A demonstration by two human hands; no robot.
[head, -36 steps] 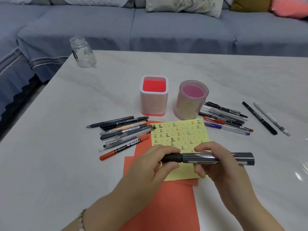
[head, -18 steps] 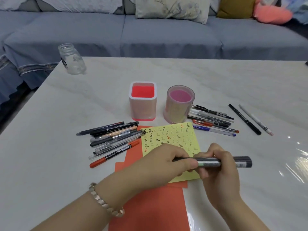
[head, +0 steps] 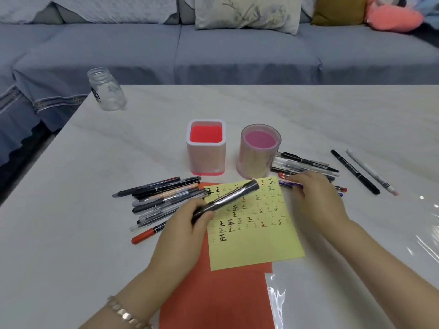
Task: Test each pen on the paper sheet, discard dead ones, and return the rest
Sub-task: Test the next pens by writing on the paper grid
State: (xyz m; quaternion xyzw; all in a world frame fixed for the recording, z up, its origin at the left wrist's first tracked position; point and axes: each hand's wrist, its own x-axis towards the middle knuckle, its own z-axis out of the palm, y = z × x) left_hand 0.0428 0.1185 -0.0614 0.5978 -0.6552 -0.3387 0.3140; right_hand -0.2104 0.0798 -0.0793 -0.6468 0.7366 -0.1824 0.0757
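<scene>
- Behind the pale marble tabletop point(head: 95, 210) stands a grey-blue sofa point(head: 237, 48) with cushions; a glass jar point(head: 107, 90) stands near the far left corner of the tabletop.
- Head view, middle: a square holder point(head: 206, 148) and a round holder point(head: 260, 153) stand side by side. Just in front of them lies the yellow sheet point(head: 254, 243), on top of red paper point(head: 213, 293). The upper part of the sheet has many small test marks.
- Left hand point(head: 187, 224): its fingers are curled around one end of a black marker point(head: 228, 198). The long axis of the marker goes from the hand up and to the right, above the sheet, and the free end points at the round holder. I cannot tell which end is the tip.
- Right hand point(head: 313, 198): it lies on the right pile of pens point(head: 306, 162), with the fingertips at a purple pen point(head: 288, 184). Whether they pinch it, I cannot tell.
- Left pile of pens point(head: 164, 198) lies just beside the left hand, so I judge this hand is the nearer one to put the marker down there. The right pile lies across the right hand, so this hand is better placed to take the next pen.
- Two more pens point(head: 355, 172) lie apart, further right.
</scene>
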